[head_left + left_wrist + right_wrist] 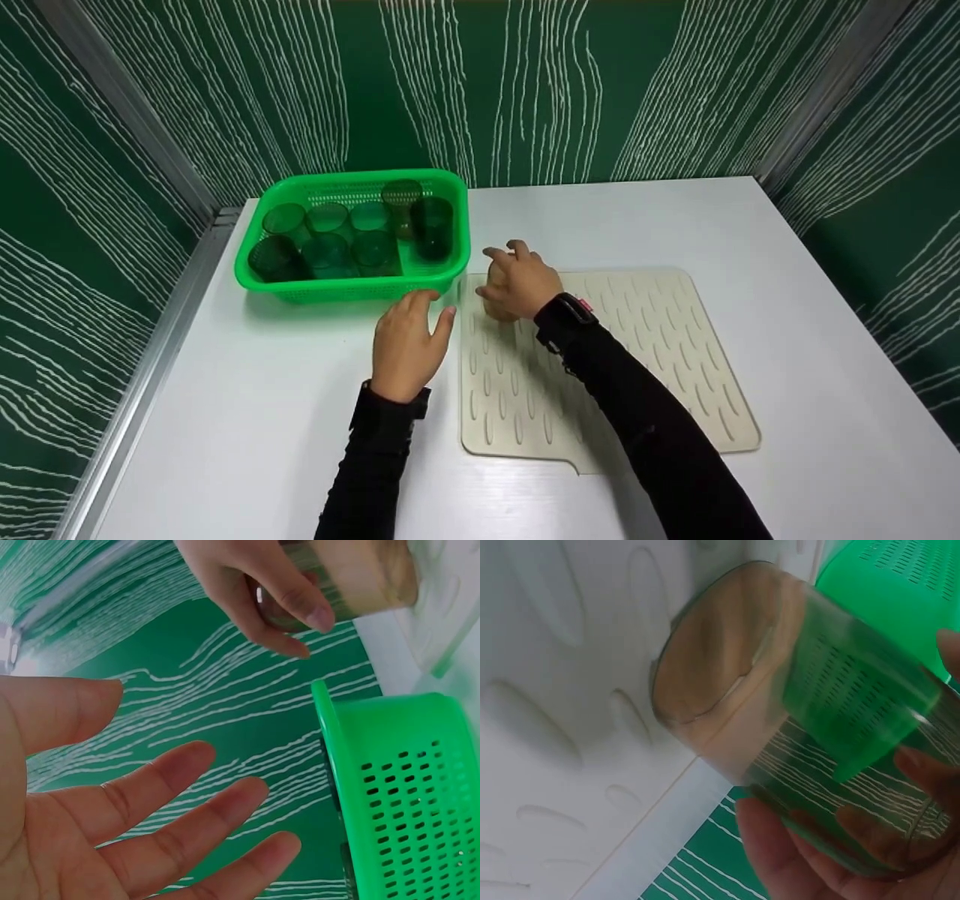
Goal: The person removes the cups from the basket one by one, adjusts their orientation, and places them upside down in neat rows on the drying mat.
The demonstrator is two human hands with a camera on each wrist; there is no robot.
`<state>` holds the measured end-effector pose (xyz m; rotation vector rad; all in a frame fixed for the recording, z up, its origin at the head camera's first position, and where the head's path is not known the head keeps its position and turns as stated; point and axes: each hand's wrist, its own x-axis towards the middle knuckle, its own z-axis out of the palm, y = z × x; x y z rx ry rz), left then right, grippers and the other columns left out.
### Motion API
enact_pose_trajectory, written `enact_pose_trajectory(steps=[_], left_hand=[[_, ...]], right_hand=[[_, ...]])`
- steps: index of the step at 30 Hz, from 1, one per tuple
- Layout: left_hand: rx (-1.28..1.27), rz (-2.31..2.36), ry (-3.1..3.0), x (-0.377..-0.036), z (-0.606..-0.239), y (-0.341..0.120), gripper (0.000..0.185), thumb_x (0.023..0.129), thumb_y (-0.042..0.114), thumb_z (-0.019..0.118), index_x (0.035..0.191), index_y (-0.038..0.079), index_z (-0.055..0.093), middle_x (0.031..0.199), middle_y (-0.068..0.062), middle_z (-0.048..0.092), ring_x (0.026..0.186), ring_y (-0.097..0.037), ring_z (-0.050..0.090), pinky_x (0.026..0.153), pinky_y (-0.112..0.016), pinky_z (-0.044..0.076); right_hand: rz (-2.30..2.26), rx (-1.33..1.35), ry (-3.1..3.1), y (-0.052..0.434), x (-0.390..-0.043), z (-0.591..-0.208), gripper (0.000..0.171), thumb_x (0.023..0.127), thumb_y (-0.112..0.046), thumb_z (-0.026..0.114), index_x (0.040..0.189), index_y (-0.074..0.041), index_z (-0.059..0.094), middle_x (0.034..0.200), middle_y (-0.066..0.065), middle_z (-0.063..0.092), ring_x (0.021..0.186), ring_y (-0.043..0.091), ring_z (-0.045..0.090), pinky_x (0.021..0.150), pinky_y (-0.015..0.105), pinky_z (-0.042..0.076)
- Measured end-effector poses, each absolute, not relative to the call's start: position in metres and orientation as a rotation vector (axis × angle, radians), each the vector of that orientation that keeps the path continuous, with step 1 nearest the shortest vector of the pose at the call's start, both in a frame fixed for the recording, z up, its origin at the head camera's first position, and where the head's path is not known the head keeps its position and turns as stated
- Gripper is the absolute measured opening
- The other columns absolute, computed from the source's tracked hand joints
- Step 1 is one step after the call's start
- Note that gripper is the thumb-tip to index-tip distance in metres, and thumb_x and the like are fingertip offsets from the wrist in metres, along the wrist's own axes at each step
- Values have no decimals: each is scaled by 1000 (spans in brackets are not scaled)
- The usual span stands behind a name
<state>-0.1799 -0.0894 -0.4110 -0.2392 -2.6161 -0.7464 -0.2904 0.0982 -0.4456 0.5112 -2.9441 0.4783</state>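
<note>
- While the glass is only partly down, entries run from the left of the head view to the right.
- Green basket [352,289]: upper left of centre, on the white table [787,247]; holds several tinted glasses [433,225], upright as far as can be told. It lies just beside the mat's far left corner, so the set-down should stay clear of its wall.
- Left hand [405,345]: centre left, just below the basket and beside the mat's left edge. Fingers spread and relaxed, holding nothing; the left wrist view shows the bare palm. Best kept where it is, out of the glass's path.
- Clear glass [795,720]: centre of the head view, at the mat's upper left corner, mostly hidden by the hand there. The right wrist view shows it tilted, its rim towards the ribbed surface; whether the rim already touches cannot be told. Judgement: level the rim first, then lower it squarely onto the ribs so it does not rock.
- Right hand [519,281]: centre, fingers and thumb curled round the glass near its base. Grip should ease only once the glass sits steady.
- Cream draining mat [637,352]: centre to right, flat on the table.
</note>
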Motion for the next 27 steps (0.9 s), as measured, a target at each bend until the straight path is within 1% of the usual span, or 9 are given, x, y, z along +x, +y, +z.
enact_pose_trajectory(steps=[7, 13, 17, 21, 23, 27], left_hand=[[-255, -743, -2603, -179, -411, -89, 33, 88, 36, 53, 104, 8, 61, 102, -7, 60, 94, -24, 56, 79, -40, 43], [-277, -741, -2586, -179, -412, -89, 33, 88, 36, 52, 105, 8, 61, 103, -7, 61, 95, -24, 57, 79, -41, 43], [-267, -746, -2593, -179, -412, -89, 33, 88, 36, 52, 105, 9, 61, 102, -7, 61, 94, -24, 57, 78, -41, 43], [-258, -757, -2610, -179, -411, -89, 34, 88, 37, 52, 105, 8, 61, 102, -7, 61, 93, -24, 57, 78, -41, 43], [-256, -758, -2617, -179, -412, -88, 35, 88, 37, 52, 105, 8, 61, 102, -7, 61, 93, -24, 57, 78, -41, 43], [-253, -753, -2621, -180, -414, -89, 35, 88, 37, 52, 104, 7, 61, 102, -7, 61, 93, -24, 57, 78, -41, 43]], right_hand=[[561, 577, -2905, 113, -280, -435, 66, 79, -57, 53, 136, -32, 30, 134, 14, 34, 106, 34, 48, 69, 46, 48], [591, 647, -2767, 142, -262, -426, 62, 82, -51, 53, 137, -29, 31, 132, 15, 37, 106, 34, 49, 66, 48, 47], [581, 612, -2673, 165, -250, -425, 60, 83, -51, 51, 136, -28, 34, 131, 15, 39, 108, 34, 47, 70, 48, 45], [568, 546, -2585, 187, -237, -424, 59, 84, -52, 50, 134, -25, 38, 131, 16, 39, 110, 35, 45, 80, 48, 41], [560, 519, -2554, 197, -232, -426, 57, 84, -50, 52, 133, -23, 40, 131, 17, 39, 109, 36, 45, 84, 48, 38], [554, 482, -2542, 208, -225, -431, 55, 83, -45, 57, 130, -20, 45, 129, 20, 41, 110, 39, 44, 87, 52, 34]])
